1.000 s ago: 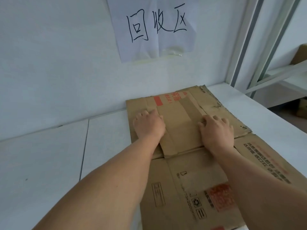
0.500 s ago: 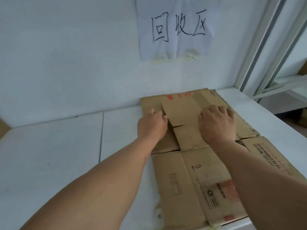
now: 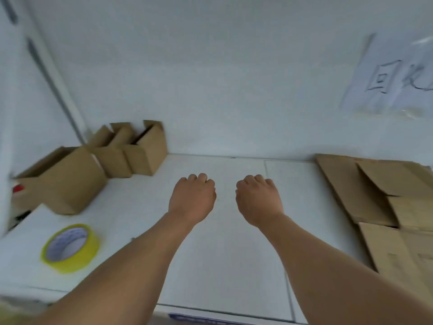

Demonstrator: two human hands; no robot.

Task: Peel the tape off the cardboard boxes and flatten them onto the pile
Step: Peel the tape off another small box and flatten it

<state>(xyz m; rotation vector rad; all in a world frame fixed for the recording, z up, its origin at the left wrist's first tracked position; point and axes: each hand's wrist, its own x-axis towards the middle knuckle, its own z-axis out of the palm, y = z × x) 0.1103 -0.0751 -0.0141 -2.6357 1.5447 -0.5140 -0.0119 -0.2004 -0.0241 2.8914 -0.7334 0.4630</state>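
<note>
Two hands, left (image 3: 192, 198) and right (image 3: 257, 200), hover loosely curled and empty above the counter (image 3: 225, 254); assembled boxes (image 3: 98, 160) wait far left. Reach for the nearest, supporting both sides.

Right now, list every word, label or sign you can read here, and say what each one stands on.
"回": hand-drawn on the white paper sheet taped to the wall; the next character is cut off by the frame edge.
Inside of the yellow tape roll: bluish print, too blurred to read.
Flattened brown cardboard pile: no legible print.

Boxes (image 3: 93, 165) left, flat pile (image 3: 384, 207) right
</note>
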